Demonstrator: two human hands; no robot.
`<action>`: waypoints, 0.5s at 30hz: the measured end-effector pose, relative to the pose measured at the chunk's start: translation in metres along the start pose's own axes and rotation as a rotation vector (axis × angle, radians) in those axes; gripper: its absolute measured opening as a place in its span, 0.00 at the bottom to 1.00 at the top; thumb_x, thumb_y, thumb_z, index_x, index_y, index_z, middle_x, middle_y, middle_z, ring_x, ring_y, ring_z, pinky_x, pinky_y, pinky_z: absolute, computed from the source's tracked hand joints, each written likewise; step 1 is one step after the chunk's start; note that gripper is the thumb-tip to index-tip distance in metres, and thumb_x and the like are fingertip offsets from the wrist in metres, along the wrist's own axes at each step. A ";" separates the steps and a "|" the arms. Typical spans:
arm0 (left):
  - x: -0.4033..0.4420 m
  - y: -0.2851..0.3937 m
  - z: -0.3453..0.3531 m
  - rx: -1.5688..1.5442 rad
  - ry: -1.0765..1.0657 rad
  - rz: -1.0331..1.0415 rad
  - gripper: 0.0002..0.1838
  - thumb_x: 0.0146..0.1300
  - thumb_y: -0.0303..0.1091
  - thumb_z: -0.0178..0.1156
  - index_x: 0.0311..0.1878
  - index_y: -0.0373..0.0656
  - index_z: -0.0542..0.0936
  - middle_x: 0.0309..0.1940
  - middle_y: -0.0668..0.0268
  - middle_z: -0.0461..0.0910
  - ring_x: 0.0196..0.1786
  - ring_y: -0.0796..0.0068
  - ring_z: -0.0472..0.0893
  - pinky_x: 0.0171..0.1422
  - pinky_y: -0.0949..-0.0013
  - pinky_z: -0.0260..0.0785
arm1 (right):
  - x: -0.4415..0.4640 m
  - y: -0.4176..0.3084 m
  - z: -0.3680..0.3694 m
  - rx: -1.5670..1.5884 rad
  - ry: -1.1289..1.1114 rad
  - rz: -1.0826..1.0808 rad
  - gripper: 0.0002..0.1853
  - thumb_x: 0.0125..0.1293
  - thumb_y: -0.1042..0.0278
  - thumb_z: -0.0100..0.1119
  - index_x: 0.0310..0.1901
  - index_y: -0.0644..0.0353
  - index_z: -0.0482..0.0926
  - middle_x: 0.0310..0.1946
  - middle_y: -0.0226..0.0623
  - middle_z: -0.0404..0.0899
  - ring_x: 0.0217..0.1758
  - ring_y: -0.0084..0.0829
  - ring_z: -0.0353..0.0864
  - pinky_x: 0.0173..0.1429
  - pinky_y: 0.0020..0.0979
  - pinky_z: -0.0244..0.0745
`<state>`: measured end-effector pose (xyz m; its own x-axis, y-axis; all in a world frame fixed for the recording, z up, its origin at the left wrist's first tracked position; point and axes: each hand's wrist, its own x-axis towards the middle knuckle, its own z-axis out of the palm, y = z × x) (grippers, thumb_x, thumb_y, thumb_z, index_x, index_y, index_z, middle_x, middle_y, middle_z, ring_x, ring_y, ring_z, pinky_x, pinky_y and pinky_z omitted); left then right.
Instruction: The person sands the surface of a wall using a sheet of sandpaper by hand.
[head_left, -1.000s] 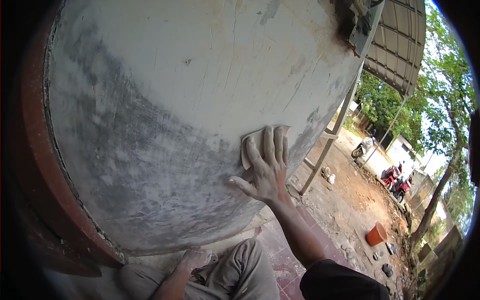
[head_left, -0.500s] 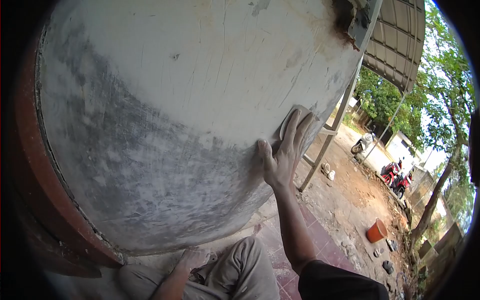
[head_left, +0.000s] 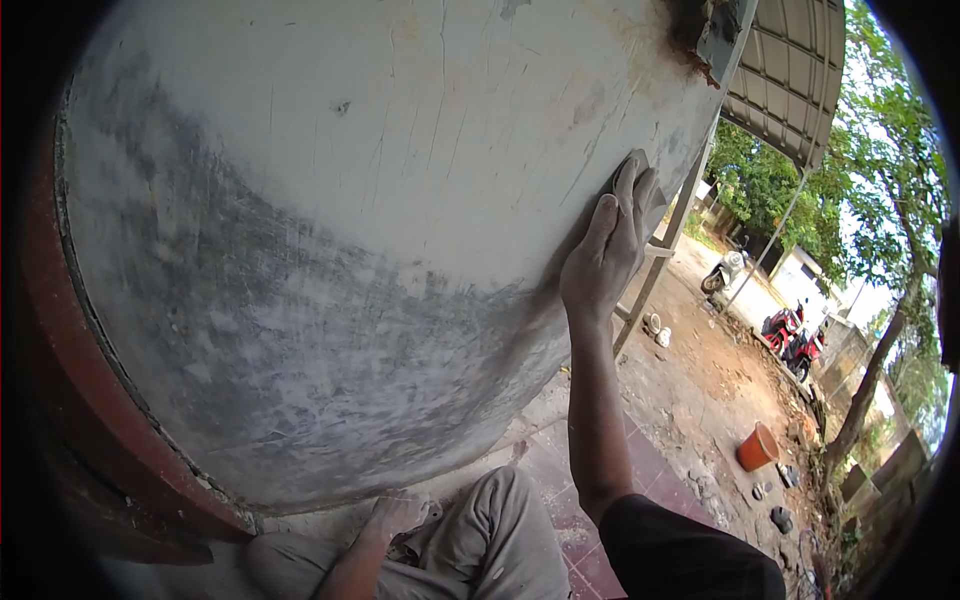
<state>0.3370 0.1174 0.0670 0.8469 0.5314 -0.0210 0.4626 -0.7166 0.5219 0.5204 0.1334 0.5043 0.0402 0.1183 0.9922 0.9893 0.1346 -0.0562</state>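
Observation:
My right hand (head_left: 608, 245) lies against the right edge of the curved grey-white wall (head_left: 330, 230), pressing a sheet of sandpaper (head_left: 655, 205) to it. Part of the sheet shows past the fingers, which point up and are close together. The lower wall has a dark, scuffed patch. My left hand (head_left: 400, 513) rests by my lap near the wall's foot, dusty, with its fingers curled. Whatever it may hold is too small to make out.
A red-brown band (head_left: 110, 370) borders the wall on the left. Right of the wall stand a metal post frame (head_left: 660, 262) and, farther off, an orange bucket (head_left: 757, 447), shoes (head_left: 656, 330), parked motorbikes (head_left: 790, 338) and a tree (head_left: 880, 370).
My right hand has slid up and to the right along the wall with the sheet, to its right edge. My left hand has stayed nearly in place. The view has shifted slightly.

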 end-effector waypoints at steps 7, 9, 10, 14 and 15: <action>-0.002 -0.004 0.005 -0.024 0.051 0.008 0.13 0.66 0.46 0.54 0.44 0.53 0.83 0.37 0.54 0.85 0.40 0.48 0.85 0.47 0.44 0.76 | -0.070 -0.001 0.005 -0.097 -0.317 -0.654 0.23 0.71 0.57 0.57 0.65 0.55 0.75 0.69 0.53 0.67 0.76 0.51 0.62 0.77 0.48 0.59; -0.004 -0.001 0.004 -0.035 0.037 -0.010 0.13 0.66 0.44 0.54 0.43 0.50 0.83 0.39 0.53 0.85 0.43 0.48 0.84 0.48 0.45 0.76 | -0.057 0.013 0.003 -0.012 -0.218 -0.484 0.24 0.72 0.62 0.54 0.67 0.59 0.73 0.70 0.58 0.65 0.76 0.55 0.60 0.77 0.50 0.56; -0.004 -0.001 0.004 -0.045 0.025 -0.024 0.13 0.66 0.42 0.54 0.42 0.47 0.84 0.40 0.52 0.85 0.45 0.49 0.84 0.48 0.46 0.75 | -0.044 0.011 0.003 0.069 -0.119 -0.326 0.24 0.72 0.65 0.53 0.68 0.60 0.71 0.71 0.61 0.63 0.77 0.58 0.57 0.78 0.50 0.54; -0.001 -0.011 0.012 0.005 -0.001 -0.063 0.12 0.65 0.46 0.55 0.43 0.53 0.83 0.40 0.55 0.85 0.43 0.48 0.84 0.49 0.45 0.76 | -0.012 0.006 0.001 -0.063 -0.037 -0.162 0.25 0.72 0.67 0.50 0.70 0.61 0.69 0.73 0.65 0.57 0.79 0.62 0.50 0.80 0.53 0.47; 0.001 -0.010 0.011 0.016 -0.008 -0.057 0.12 0.65 0.46 0.55 0.43 0.53 0.83 0.40 0.55 0.85 0.43 0.48 0.84 0.49 0.45 0.76 | -0.010 0.003 0.004 -0.067 -0.028 -0.170 0.25 0.72 0.66 0.50 0.70 0.60 0.69 0.74 0.64 0.55 0.79 0.61 0.48 0.80 0.53 0.45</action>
<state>0.3355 0.1202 0.0522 0.8209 0.5682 -0.0570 0.5143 -0.6924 0.5060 0.5225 0.1361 0.4935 -0.1316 0.1269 0.9831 0.9887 0.0893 0.1208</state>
